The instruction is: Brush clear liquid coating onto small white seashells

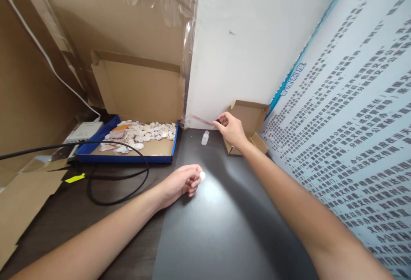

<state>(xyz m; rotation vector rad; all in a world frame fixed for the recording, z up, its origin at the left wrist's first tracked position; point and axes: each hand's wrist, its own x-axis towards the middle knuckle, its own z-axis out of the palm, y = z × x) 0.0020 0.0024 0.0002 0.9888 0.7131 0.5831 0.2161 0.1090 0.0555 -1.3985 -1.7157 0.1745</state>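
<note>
i'm looking at a person at a dark table, and i take the small bottle (204,138) as the middle of my clock; it stands upright near the white wall (257,36). at two o'clock from it, close by, the right hand (231,128) pinches a black cap (218,121) in its fingertips. a thin stem seems to slope from the cap towards the bottle's mouth; whether they touch, i can't tell. at seven o'clock the left hand (185,180) is closed narrowly on a pale shell (202,177), above the grey mat (192,233). at nine o'clock, many shells (150,131) lie in a blue-rimmed tray (157,159). an open cardboard box (248,117) sits at three o'clock, and a black cable (118,203) loops at eight.
</note>
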